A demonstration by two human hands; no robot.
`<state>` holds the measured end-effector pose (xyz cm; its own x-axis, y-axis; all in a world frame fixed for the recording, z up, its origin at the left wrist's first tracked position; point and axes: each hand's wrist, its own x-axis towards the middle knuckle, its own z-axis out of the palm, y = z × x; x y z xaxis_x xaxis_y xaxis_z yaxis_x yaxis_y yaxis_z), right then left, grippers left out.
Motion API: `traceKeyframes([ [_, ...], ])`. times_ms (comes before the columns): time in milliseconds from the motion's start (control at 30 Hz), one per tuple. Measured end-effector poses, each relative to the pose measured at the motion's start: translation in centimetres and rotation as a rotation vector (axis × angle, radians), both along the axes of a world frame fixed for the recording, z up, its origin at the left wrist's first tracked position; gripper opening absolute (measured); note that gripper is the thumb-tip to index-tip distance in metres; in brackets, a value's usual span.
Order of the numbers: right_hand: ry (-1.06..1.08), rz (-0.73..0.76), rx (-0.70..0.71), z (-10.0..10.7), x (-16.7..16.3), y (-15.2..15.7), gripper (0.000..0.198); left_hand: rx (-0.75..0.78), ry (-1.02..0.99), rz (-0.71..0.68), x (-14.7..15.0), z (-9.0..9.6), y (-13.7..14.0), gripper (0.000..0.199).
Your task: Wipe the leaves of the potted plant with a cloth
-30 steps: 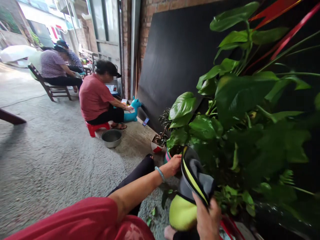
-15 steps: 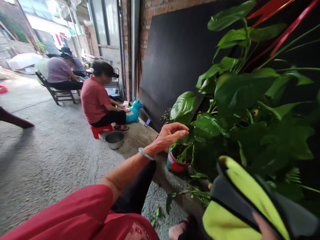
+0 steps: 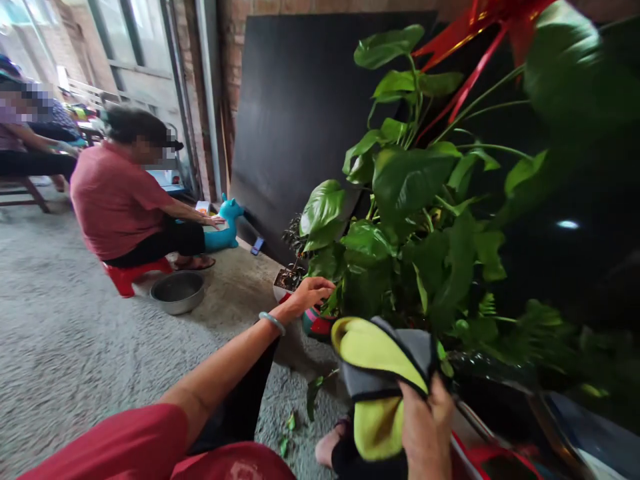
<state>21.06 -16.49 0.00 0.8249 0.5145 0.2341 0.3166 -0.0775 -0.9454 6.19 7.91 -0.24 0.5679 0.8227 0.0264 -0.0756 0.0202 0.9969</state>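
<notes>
My left hand (image 3: 311, 293) reaches out to the low leaves of a big leafy green plant (image 3: 415, 207), its fingers curled at a leaf just above a small pink and green pot (image 3: 316, 325). A pale bangle sits on that wrist. My right hand (image 3: 425, 427) grips a folded yellow and grey cloth (image 3: 380, 367) in front of the plant's lower leaves. Whether the left fingers pinch a leaf is not clear.
A small white pot (image 3: 283, 287) with a dark plant stands beside the pink one. A black board (image 3: 300, 120) leans on the brick wall. A person in red sits on a red stool (image 3: 131, 275) near a metal bowl (image 3: 178, 292) and a teal toy (image 3: 225, 230). Fallen leaves lie on the concrete floor.
My left hand has dropped from the upper leaves down to the low leaves by the pink pot. My right hand has brought the cloth back in front of the plant. The view has swung right.
</notes>
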Motion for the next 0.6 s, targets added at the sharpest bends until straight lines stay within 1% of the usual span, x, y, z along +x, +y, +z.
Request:
traceKeyframes([
  [67, -0.040, -0.059, 0.064, 1.6, 0.6, -0.2, 0.057, 0.009, 0.017, 0.004, 0.6, 0.4, 0.0, 0.025],
  [133, -0.111, -0.097, 0.062, 2.5, 0.8, -0.1, 0.060, 0.039, 0.030, -0.025, 1.3, 0.9, -0.3, 0.026],
  [200, -0.098, -0.066, 0.033, 2.4, 0.5, -0.1, 0.060, 0.064, 0.041, -0.054, 1.7, 1.2, -0.5, 0.027],
  [267, -0.030, -0.009, 0.010, 1.5, 0.0, -0.4, 0.059, 0.066, 0.050, -0.063, 2.1, 1.5, -0.8, 0.027],
  [333, 0.051, 0.060, 0.023, 0.7, -0.6, -0.9, 0.058, 0.050, 0.056, -0.064, 2.3, 1.7, -0.9, 0.028],
  [400, 0.080, 0.097, 0.046, 0.4, -1.0, -1.5, 0.057, 0.048, 0.046, -0.080, 2.5, 2.0, -1.1, 0.029],
  [500, 0.036, 0.100, 0.049, 0.9, -1.3, -2.5, 0.055, 0.063, 0.020, -0.109, 2.5, 2.6, -1.3, 0.029],
  [600, 0.039, 0.071, 0.061, 2.4, -0.9, -3.3, 0.054, 0.076, 0.011, -0.106, 2.4, 2.8, -1.6, 0.022],
])
